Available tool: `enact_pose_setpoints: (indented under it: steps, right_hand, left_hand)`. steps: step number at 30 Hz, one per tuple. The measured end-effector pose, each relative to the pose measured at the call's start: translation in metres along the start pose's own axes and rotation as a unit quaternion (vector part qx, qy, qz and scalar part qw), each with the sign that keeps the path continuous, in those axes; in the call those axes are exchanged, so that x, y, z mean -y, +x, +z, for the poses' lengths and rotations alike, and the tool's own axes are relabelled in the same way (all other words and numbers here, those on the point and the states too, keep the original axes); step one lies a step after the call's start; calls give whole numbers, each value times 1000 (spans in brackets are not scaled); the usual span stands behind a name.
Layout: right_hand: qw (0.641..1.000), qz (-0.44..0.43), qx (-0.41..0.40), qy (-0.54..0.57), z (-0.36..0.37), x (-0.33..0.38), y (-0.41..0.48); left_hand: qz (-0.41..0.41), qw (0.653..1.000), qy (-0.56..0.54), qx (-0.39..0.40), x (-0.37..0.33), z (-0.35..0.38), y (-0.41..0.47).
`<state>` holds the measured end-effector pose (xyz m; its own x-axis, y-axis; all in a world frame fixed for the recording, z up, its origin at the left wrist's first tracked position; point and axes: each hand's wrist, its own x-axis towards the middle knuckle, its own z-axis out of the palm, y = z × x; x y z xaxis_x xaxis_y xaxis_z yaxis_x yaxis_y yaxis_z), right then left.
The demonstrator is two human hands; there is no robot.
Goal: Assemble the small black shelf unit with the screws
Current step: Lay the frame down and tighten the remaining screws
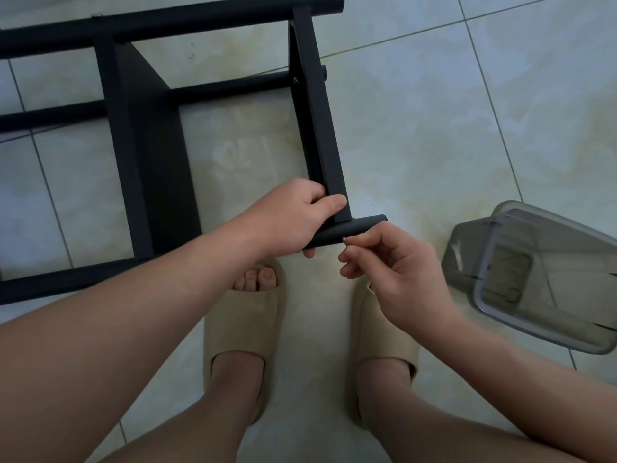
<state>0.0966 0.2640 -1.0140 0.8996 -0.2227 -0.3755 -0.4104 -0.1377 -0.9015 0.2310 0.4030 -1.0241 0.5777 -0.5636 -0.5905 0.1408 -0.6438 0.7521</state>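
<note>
The small black shelf unit [140, 135] lies on its side on the tiled floor, its rails and panels running from the upper left to the centre. My left hand [293, 215] grips the near end of its right upright [320, 128] together with a black round tube [354, 228] pressed across that end. My right hand [394, 272] pinches a small silver screw [345, 240] at the tube's near face, just below the upright. The screw's shaft is mostly hidden by my fingertips.
A clear grey plastic container [541, 279] with its lid stands on the floor at the right. My two feet in beige slides [243, 332] are planted below the hands. Pale floor tiles [434, 111] surround the shelf.
</note>
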Motion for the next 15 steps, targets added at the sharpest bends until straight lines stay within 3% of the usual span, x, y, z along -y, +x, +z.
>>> enact_pose_setpoints:
  steps: [15]
  right_hand:
    - [999,16,8,42,3,2,1]
  left_hand:
    - [-6,1000,-12,-2,8,1,2]
